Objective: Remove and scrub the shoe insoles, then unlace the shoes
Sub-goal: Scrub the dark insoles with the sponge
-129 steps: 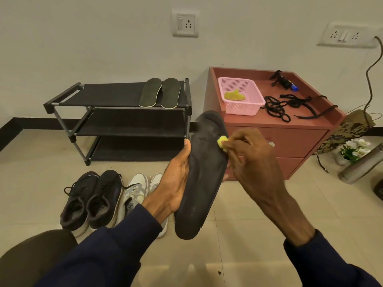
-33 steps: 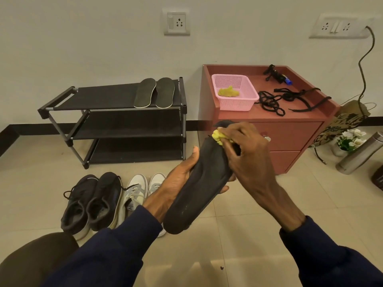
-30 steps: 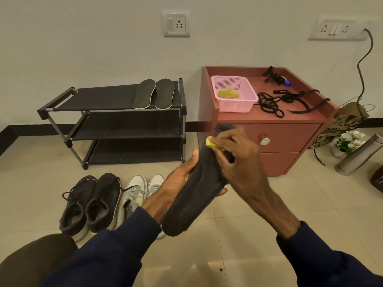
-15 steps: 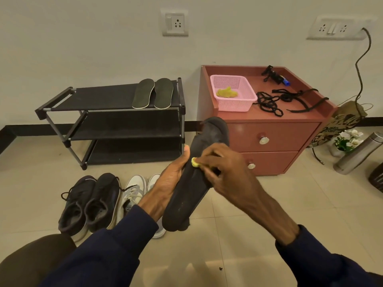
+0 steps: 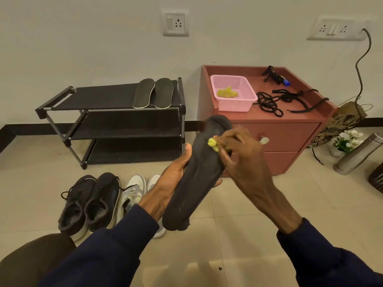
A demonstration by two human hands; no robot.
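Right now the left hand (image 5: 170,183) grips a long dark grey foam insole (image 5: 196,183) around its middle, thumb up along the near edge and fingers curled underneath. It holds the insole slanted, heel low toward the person's lap and toe raised, which turns the flat face up to the other hand. The right hand (image 5: 246,162) pinches a small yellow scrubbing sponge (image 5: 212,143) in its fingertips and presses it against the insole's upper part, just below the toe. That hand is blurred, so I take it to be mid-stroke in the scrubbing.

On the tiled floor beyond the left wrist stand black lace-up trainers (image 5: 89,201) and, just beside them, white trainers (image 5: 132,193). Both pairs look laced, so I judge the unlacing is yet to come.

Against the wall, a black three-tier shoe rack (image 5: 103,96) carries two dark insoles (image 5: 153,93) side by side on its top shelf, probably set there out of the way once cleaned. Next to it a reddish-brown two-drawer cabinet (image 5: 290,133) holds a pink plastic mesh basket (image 5: 238,102) with a crumpled yellow-green cloth (image 5: 227,93) inside, likely a spare wipe within reach. Loose black laces (image 5: 269,102) lie just beside the basket; which shoes they came from I cannot tell.
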